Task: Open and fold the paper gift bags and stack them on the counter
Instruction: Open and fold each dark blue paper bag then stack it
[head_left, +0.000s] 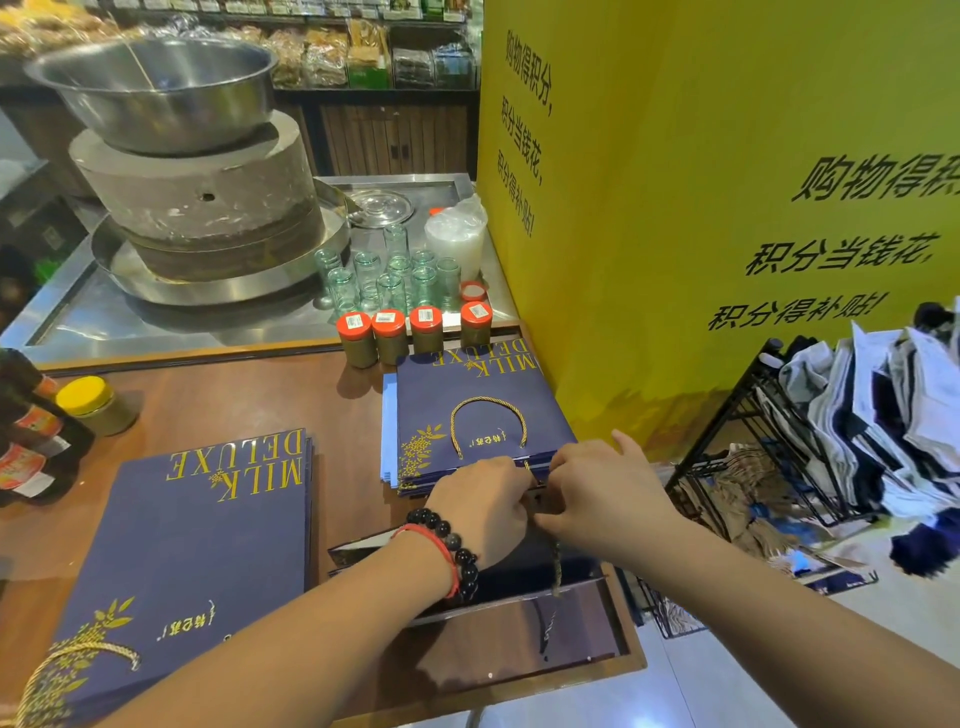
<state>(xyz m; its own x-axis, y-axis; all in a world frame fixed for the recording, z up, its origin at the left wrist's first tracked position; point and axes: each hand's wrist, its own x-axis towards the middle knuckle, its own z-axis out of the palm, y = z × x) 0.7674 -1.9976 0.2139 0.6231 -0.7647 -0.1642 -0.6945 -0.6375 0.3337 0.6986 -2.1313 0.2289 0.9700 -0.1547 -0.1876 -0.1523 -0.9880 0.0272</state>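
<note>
Navy paper with gold lettering marks the bag being worked (467, 566), which stands open-mouthed on the brown counter (249, 395) directly on the person's side of the small flat stack of bags (478, 415), its mouth running left to right. Both hands meet over the far rim of that mouth, touching the near edge of the stack: the left hand (480, 506) has its fingers curled down on the rim, and the right hand (597, 488) pinches beside it near the gold cord handle. What exactly each pinch holds is hidden, but the rim lies straight under both, neither hand nearer.
</note>
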